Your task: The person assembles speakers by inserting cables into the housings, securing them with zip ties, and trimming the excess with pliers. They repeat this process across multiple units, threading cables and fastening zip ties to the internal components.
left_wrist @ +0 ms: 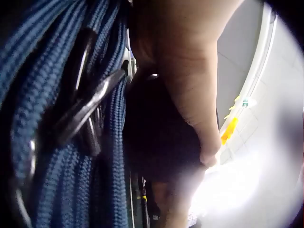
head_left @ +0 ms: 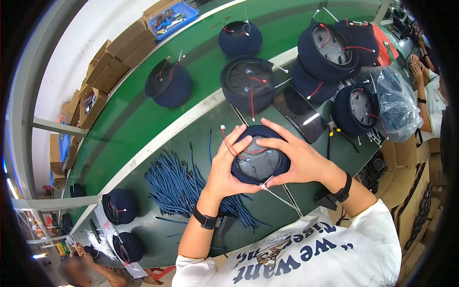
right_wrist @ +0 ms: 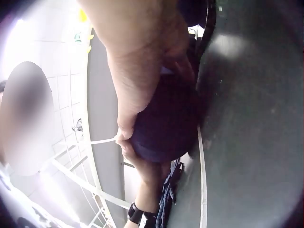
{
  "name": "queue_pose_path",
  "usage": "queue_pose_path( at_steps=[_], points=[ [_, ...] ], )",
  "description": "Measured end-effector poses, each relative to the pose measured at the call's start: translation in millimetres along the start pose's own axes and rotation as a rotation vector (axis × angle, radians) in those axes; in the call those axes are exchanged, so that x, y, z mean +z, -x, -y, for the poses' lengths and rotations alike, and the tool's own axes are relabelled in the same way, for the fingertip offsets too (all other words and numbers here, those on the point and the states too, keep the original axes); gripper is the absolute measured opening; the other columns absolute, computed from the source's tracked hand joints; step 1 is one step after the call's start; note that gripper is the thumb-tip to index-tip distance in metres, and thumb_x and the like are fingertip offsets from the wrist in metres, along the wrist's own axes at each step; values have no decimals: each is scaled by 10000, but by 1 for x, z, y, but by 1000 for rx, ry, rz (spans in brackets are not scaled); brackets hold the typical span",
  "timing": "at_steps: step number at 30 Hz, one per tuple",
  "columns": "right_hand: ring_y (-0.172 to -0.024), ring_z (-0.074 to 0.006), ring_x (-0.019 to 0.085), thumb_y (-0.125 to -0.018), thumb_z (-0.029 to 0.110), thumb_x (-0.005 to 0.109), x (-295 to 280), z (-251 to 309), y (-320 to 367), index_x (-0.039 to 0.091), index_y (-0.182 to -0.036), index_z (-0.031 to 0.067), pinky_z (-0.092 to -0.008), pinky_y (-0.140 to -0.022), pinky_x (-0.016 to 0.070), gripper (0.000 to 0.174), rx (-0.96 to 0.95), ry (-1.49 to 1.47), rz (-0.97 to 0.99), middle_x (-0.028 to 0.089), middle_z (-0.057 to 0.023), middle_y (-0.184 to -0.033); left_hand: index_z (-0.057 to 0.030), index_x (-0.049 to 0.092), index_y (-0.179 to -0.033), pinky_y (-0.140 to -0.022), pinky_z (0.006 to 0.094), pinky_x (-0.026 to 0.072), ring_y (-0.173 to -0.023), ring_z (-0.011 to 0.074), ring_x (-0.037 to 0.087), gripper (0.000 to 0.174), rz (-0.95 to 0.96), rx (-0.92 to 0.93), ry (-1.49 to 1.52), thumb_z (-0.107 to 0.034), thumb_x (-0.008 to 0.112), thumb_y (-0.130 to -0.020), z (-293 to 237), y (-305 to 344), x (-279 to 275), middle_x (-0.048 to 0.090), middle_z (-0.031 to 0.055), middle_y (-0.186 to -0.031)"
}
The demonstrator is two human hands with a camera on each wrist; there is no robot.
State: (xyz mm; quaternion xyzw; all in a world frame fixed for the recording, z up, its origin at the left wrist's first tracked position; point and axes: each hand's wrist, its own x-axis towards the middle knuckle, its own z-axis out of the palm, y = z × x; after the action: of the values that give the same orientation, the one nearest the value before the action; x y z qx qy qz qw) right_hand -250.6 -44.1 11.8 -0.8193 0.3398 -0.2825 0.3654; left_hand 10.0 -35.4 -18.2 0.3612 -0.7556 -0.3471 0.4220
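Note:
Between my two hands is a round navy fabric-covered piece with a grey plastic inner plate (head_left: 258,168) facing up and red wires across it. My left hand (head_left: 222,165) grips its left side, fingers over the rim. My right hand (head_left: 303,160) grips the right side, its fingers reaching over the far rim. A thin white cable tie (head_left: 279,197) sticks out from the near rim, by my thumbs. In the left wrist view the navy side (left_wrist: 161,130) shows dark below my palm. The right wrist view shows the navy fabric (right_wrist: 166,123) under my thumb.
A pile of blue braided cords (head_left: 174,184) lies left of my hands. Beyond them stand similar navy pieces (head_left: 248,83), some stacked, plus a black tablet-like panel (head_left: 299,112) and yellow-black cutters (head_left: 331,136). Cardboard boxes (head_left: 100,71) line the far left. Other people sit at both sides.

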Motion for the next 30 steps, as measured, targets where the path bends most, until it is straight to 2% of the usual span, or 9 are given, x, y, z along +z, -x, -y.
queue_pose_path(
  at_steps=[6, 9, 10, 17, 21, 22, 23, 27, 30],
  points=[
    [-1475, -444, 434, -699, 440, 951, -8, -5, -2, 525, -1523, 113, -478, -1197, 389, 983, -129, 56, 13, 319, -234, -1677, -91, 594, -1410, -1196, 583, 370, -1463, 472, 460, 1130, 21, 131, -116, -435, 1046, -434, 0, -3, -3, 473, 227, -1593],
    [-1501, -425, 412, -775, 410, 904, -2, -17, 6, 449, -1588, 88, -456, -1226, 344, 985, 31, -444, -117, 318, -233, -1681, -19, 509, -1491, -1217, 531, 345, -1479, 448, 442, 1169, -25, 12, 109, -525, 1003, -561, -4, 0, -2, 450, 261, -1594],
    [-1518, -403, 400, -904, 346, 792, 2, -19, 7, 379, -1627, 66, -438, -1237, 320, 879, 43, -512, -148, 347, -232, -1670, -12, 494, -1506, -1220, 524, 341, -1482, 443, 439, 1148, -7, -10, 93, -527, 984, -603, 0, 1, -4, 448, 263, -1595],
    [-1436, -453, 470, -981, 256, 672, 2, 1, 1, 501, -1571, 116, -478, -1203, 374, 630, 19, 146, -176, 437, -239, -1609, -20, 639, -1380, -1184, 503, 384, -1431, 407, 505, 889, 5, 45, -133, -595, 866, -741, 3, 1, -2, 510, 253, -1551],
    [-1427, -482, 470, -871, 296, 814, -12, 36, 13, 674, -1232, 79, -536, -1163, 396, 443, -35, 267, -233, 476, -218, -1577, 18, 761, -1140, -1030, 468, 522, -1179, 380, 684, 826, -163, 155, -269, -697, 835, -732, -12, 4, -22, 698, 242, -1296],
    [-1436, -505, 451, -809, 333, 873, -12, 44, 20, 644, -992, 77, -571, -1156, 384, 389, -37, 152, -233, 495, -211, -1555, -8, 750, -928, -734, 410, 571, -827, 313, 709, 714, -405, 317, -301, -618, 944, -610, -5, 7, -27, 740, 134, -981],
    [-1451, -515, 431, -793, 345, 887, -16, 55, 26, 630, -905, 81, -595, -1158, 372, 386, -37, 178, -143, 500, -210, -1549, -41, 698, -835, -604, 380, 483, -690, 250, 630, 694, -503, 397, -338, -610, 981, -557, -7, 15, -37, 659, 65, -821],
    [-1446, -534, 423, -864, 201, 816, 0, 58, 39, 641, -871, 53, -602, -1196, 357, 229, -21, 204, -35, 535, -217, -1505, -85, 746, -943, -722, 372, 484, -815, 246, 642, 479, -21, 438, -368, -373, 979, -640, -64, -2, -6, 644, 50, -900],
    [-1401, -541, 466, -893, 101, 753, -5, 58, 35, 641, -876, 30, -584, -1237, 344, 134, -44, 127, -48, 594, -230, -1424, -133, 797, -987, -770, 379, 508, -873, 248, 653, 374, 21, 357, -299, -219, 946, -655, -46, 4, 15, 655, 31, -969]
  ],
)
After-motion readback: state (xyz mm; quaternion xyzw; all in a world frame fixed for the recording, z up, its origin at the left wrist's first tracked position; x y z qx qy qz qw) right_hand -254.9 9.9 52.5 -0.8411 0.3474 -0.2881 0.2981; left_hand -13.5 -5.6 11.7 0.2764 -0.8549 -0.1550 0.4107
